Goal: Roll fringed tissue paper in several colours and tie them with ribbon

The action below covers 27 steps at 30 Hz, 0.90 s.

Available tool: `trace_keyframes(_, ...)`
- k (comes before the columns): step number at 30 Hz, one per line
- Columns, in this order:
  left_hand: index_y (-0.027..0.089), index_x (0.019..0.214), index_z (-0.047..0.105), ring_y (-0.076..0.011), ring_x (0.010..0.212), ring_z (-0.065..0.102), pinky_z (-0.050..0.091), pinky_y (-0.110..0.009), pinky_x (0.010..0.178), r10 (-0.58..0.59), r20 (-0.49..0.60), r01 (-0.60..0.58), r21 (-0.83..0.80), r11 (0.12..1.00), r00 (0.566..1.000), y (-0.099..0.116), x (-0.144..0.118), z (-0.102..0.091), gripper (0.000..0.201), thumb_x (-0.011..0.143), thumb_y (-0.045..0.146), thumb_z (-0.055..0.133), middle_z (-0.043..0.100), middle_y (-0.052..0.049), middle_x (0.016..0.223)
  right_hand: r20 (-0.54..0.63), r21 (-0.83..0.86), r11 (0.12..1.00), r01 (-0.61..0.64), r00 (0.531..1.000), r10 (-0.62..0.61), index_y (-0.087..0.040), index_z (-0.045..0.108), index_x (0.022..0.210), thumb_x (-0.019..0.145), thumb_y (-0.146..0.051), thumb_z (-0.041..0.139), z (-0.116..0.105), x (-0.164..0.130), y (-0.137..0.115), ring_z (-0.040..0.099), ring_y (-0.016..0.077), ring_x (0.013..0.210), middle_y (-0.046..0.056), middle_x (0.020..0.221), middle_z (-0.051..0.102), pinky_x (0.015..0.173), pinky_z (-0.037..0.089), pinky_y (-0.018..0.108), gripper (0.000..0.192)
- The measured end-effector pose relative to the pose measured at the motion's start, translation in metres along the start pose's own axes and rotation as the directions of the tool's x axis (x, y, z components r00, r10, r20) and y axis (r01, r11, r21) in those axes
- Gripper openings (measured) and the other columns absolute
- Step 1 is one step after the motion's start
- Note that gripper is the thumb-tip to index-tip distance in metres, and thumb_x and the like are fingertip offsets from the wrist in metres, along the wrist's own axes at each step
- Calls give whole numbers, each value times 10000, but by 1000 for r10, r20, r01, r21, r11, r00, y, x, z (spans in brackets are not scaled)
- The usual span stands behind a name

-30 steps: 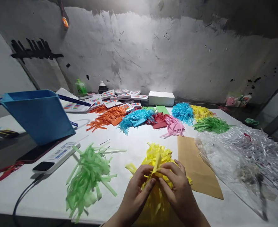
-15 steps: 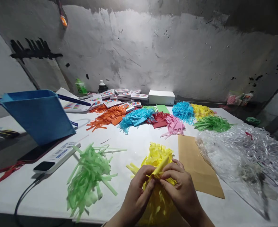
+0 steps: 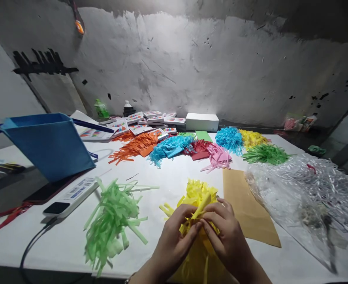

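Both of my hands are closed on a bundle of yellow fringed paper strips (image 3: 198, 194) at the near edge of the white table (image 3: 174, 179). My left hand (image 3: 174, 242) pinches the strips from the left. My right hand (image 3: 225, 236) grips them from the right, fingertips meeting the left thumb. The yellow strips fan out above my fingers and hang down between my wrists. A loose pile of light green paper strips (image 3: 111, 219) lies just left of my left hand.
A brown paper sheet (image 3: 247, 209) lies right of my hands, beside a clear plastic bag (image 3: 304, 197). Orange (image 3: 135, 146), blue (image 3: 169, 148), red, pink (image 3: 218, 157), yellow and green (image 3: 265, 154) strip piles sit farther back. A blue bag (image 3: 49, 144), power strip (image 3: 71, 195) and small boxes (image 3: 138, 124) are left.
My hands have shifted slightly while working the yellow bundle; the folded yellow strip between my fingertips has been drawn down closer into the bundle. Everything else stays put.
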State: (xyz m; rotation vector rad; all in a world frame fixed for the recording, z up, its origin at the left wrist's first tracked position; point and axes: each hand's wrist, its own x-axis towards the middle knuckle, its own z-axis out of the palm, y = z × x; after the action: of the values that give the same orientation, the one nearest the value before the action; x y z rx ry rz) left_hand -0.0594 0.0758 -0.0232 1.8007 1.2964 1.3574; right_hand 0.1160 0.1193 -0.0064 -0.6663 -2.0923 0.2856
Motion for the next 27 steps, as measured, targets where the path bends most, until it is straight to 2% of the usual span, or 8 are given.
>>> trace_keyframes(4, 212, 1068, 613, -207, 920, 663, 540, -301, 810, 203, -31, -189, 243, 951, 979, 4, 5, -2, 263, 877, 65, 505, 683, -68, 985, -175, -370, 917, 153, 957, -230, -133, 558, 1060, 894, -16, 553, 6, -5, -5, 634, 208, 958, 107, 982, 656, 1073, 357, 510, 203)
trace_keyframes(8, 191, 1068, 603, -221, 882, 672, 563, -312, 775, 339, -2, -304, 439, 845, 941, 0, 6, -1, 254, 877, 58, 503, 693, -99, 964, -115, -463, 874, 149, 967, -226, -96, 543, 1189, 909, -16, 495, 9, -4, -8, 600, 263, 1078, 161, 1118, 669, 1031, 348, 496, 295)
trace_keyframes(12, 213, 1189, 576, -211, 858, 666, 558, -325, 765, 442, 21, -380, 546, 747, 897, -7, 8, -5, 343, 909, 39, 480, 698, -89, 968, -24, -297, 952, 72, 996, -83, -177, 626, 1021, 934, -46, 450, 2, -3, -4, 630, 220, 913, 44, 893, 691, 962, 359, 427, 236)
trace_keyframes(15, 243, 1275, 566, -214, 993, 635, 531, -369, 866, 562, 62, -486, 587, 648, 825, -6, 12, -11, 422, 932, 16, 469, 672, -95, 1097, 23, -87, 979, -184, 982, 187, -210, 658, 911, 962, -151, 442, -4, -1, -2, 620, 201, 826, 26, 852, 688, 820, 415, 350, 229)
trace_keyframes(17, 232, 1179, 630, -222, 1024, 608, 493, -405, 912, 631, 118, -562, 597, 572, 767, -2, 15, -13, 333, 956, 35, 479, 666, -87, 1096, 54, 61, 923, -381, 924, 378, -219, 686, 850, 956, -254, 471, -6, 1, -2, 629, 222, 842, 33, 849, 706, 769, 426, 331, 243)
trace_keyframes(19, 203, 1032, 666, -232, 1023, 593, 460, -422, 929, 651, 136, -581, 609, 540, 747, 3, 17, -15, 229, 973, 68, 491, 670, -84, 1060, 67, 240, 820, -519, 852, 519, -215, 714, 820, 905, -348, 548, -8, 4, -3, 647, 235, 823, 35, 831, 720, 738, 442, 318, 229)
trace_keyframes(24, 184, 924, 633, -230, 1001, 587, 463, -389, 900, 632, 79, -540, 607, 583, 771, 3, 17, -22, 208, 966, 46, 484, 685, -87, 1017, -119, 477, 662, -579, 703, 701, -187, 702, 830, 818, -450, 620, -11, 1, 13, 660, 223, 763, 32, 801, 717, 665, 488, 284, 275)
trace_keyframes(27, 212, 929, 605, -198, 948, 631, 507, -328, 857, 532, -9, -471, 453, 757, 847, -1, 16, -33, 194, 958, 62, 485, 706, -51, 965, -299, 590, 600, -540, 544, 784, -191, 657, 877, 805, -487, 589, -16, -7, 38, 658, 203, 744, 19, 805, 710, 667, 518, 286, 313)
